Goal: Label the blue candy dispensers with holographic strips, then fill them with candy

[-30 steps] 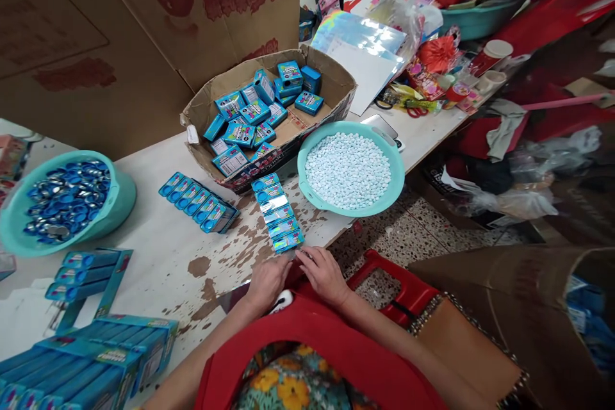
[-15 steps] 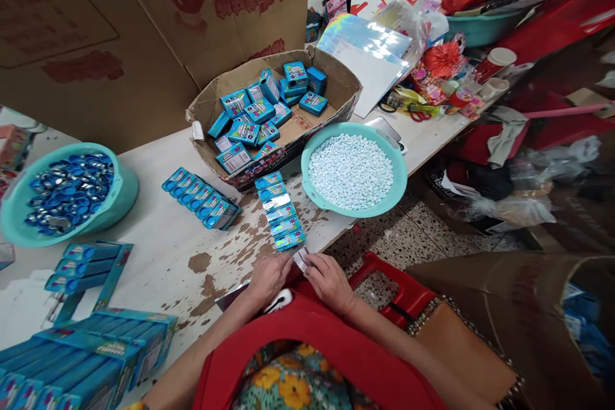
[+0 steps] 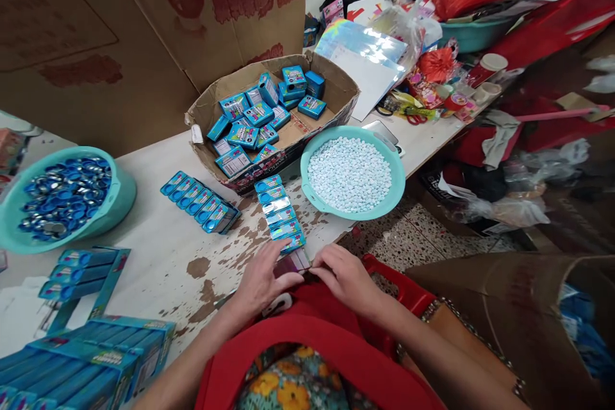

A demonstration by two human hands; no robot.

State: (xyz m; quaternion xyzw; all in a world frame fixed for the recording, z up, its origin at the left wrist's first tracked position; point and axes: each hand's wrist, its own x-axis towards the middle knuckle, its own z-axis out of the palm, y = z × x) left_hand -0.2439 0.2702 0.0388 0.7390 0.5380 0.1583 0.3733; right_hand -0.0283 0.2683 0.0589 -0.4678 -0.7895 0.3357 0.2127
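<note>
My left hand [image 3: 262, 277] reaches over the table's near edge, fingers stretched out and thumb apart. Its fingertips are at the near end of a row of small blue boxes [image 3: 280, 211]. A small flat piece with a pinkish, shiny surface [image 3: 292, 262] lies between my hands, partly covered by the left one. My right hand [image 3: 346, 277] is beside it, thumb and forefinger pinched together at its right end. What the pinch holds is too small to make out. Another row of blue boxes [image 3: 198, 200] stands to the left.
A cardboard tray [image 3: 336, 116] holds loose blue boxes. Beside it are a teal basin [image 3: 307, 191] of pale tablets and, far left, another basin [image 3: 125, 189] of blue-and-silver pieces. Larger blue cartons [image 3: 91, 359] stand front left. A red stool [image 3: 403, 285] is right of my lap.
The small white piece held between both hands is no longer seen in that grip. My left hand has opened and moved forward to the row's end; my right hand has shifted slightly right.
</note>
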